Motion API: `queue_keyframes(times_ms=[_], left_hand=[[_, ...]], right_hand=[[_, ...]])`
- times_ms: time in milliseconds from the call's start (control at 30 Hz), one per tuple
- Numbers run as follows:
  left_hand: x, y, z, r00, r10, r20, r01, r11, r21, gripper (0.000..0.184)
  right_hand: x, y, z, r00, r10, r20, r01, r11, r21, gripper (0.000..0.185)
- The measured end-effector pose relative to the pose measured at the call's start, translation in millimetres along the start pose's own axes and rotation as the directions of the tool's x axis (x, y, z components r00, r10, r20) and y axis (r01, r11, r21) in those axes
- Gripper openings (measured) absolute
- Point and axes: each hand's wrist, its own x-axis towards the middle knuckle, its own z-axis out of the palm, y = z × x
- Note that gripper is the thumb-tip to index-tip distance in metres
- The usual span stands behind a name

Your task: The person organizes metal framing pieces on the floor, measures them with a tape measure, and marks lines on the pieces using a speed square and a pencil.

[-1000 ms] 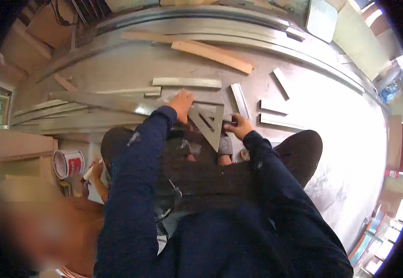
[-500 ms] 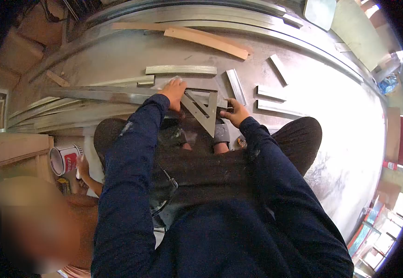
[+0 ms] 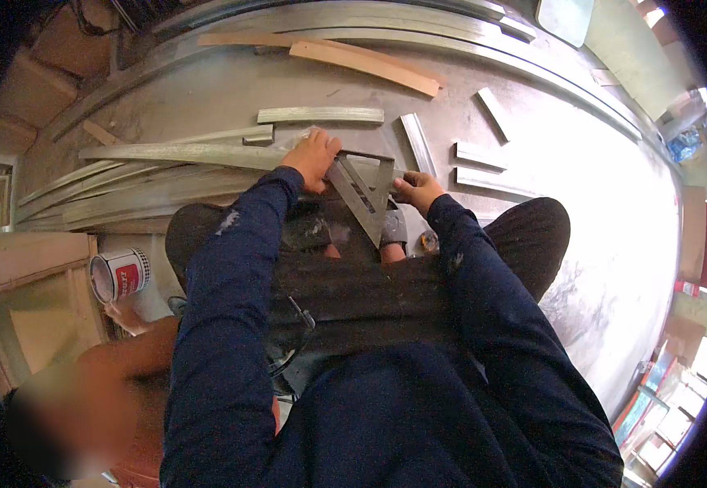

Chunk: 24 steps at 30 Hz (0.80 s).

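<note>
A grey triangular set square (image 3: 374, 203) lies between my hands, over a long metal channel (image 3: 182, 153) that runs off to the left. My left hand (image 3: 313, 159) is closed around the channel at the square's left corner. At the square's right side, my right hand (image 3: 420, 192) has its fingers pressed together at the channel's end; what exactly they pinch is partly hidden. A short metal piece (image 3: 321, 115) lies just beyond my left hand, and another short piece (image 3: 418, 145) is beyond my right hand.
More short metal pieces (image 3: 493, 114) lie at the right. Wooden strips (image 3: 365, 67) and long metal profiles (image 3: 418, 24) stretch across the far side. Another person (image 3: 142, 358) is close at my left, one hand by a white and red bucket (image 3: 121, 276).
The set square has tilted and turned slightly between my hands. The other person has leaned lower, with a hand now below the bucket. The camera view has shifted a little.
</note>
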Motion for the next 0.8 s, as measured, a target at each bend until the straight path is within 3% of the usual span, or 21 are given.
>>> queue_keyframes(times_ms=[167,233,300,333,400,500,733,800], left_hand=[[-5,-2,10,1.0,0.022,0.016,-0.022,1.0,0.022,0.066],[-10,-5,15,0.986,0.095,-0.14,-0.097,0.995,-0.014,0.063],[-13,-5,12,0.992,0.083,-0.094,-0.088,0.995,-0.052,0.061],[-15,-3,12,0.996,0.071,-0.047,-0.075,0.993,-0.09,0.06],[-20,-2,12,0.994,0.09,-0.063,-0.095,0.992,-0.083,0.06],[-22,-3,10,0.991,0.111,-0.075,-0.118,0.988,-0.096,0.063],[-25,-1,5,0.985,0.139,-0.102,-0.15,0.983,-0.109,0.06],[-26,-3,6,0.978,0.16,-0.136,-0.177,0.977,-0.122,0.059]], right_hand=[[12,15,-7,1.0,-0.022,-0.007,0.021,0.995,-0.098,0.045],[10,12,-7,1.0,-0.012,-0.01,0.011,0.994,-0.112,0.045],[1,-3,-5,1.0,0.011,-0.009,-0.014,0.952,-0.304,0.047],[3,6,-5,1.0,0.015,-0.011,-0.018,0.954,-0.3,0.047],[13,29,-5,0.962,-0.254,-0.101,0.216,0.933,-0.286,0.042],[-6,3,5,0.963,-0.247,-0.111,0.214,0.944,-0.252,0.045],[8,24,-1,0.965,-0.253,-0.064,0.227,0.936,-0.268,0.047],[13,30,-2,0.944,-0.322,-0.074,0.286,0.909,-0.304,0.048]])
